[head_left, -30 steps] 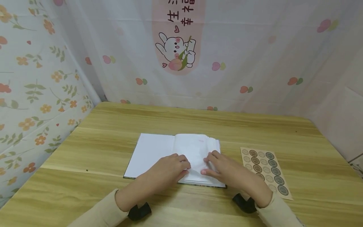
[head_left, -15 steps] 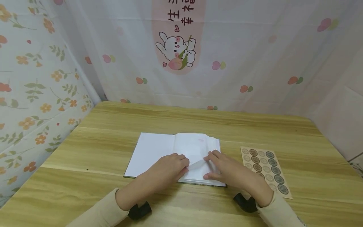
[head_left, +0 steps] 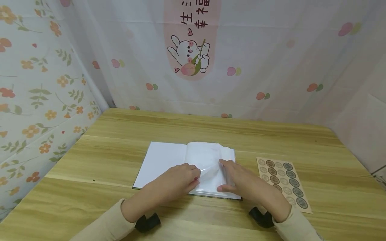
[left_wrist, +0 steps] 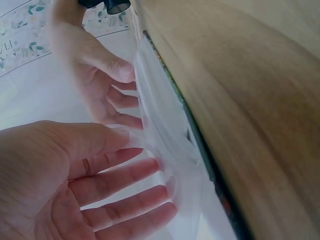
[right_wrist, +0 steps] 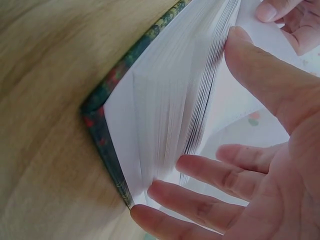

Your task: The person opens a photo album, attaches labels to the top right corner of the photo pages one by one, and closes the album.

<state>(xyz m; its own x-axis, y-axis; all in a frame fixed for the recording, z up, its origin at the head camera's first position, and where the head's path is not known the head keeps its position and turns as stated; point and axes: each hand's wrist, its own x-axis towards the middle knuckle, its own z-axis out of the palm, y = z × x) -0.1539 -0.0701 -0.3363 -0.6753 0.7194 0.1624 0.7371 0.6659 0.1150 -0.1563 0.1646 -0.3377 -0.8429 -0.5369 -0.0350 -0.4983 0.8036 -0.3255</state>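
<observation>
An album lies open on the table, its white inside cover on the left and a thick stack of pages on the right. Its dark green cover edge shows in the left wrist view. My left hand pinches the edge of a thin, see-through plastic film between thumb and forefinger, lifting it off the top page. My right hand rests at the right side of the album, thumb on the pages and extended fingers along the page edges.
A tan sheet of round stickers lies to the right, partly behind the right forearm. The wooden table ends at a patterned curtain. Dark wrist mounts stick out beside both sleeves.
The plastic film has risen off the page in my left hand and now stands up in a fold. My right thumb and forefinger have spread slightly wider.
</observation>
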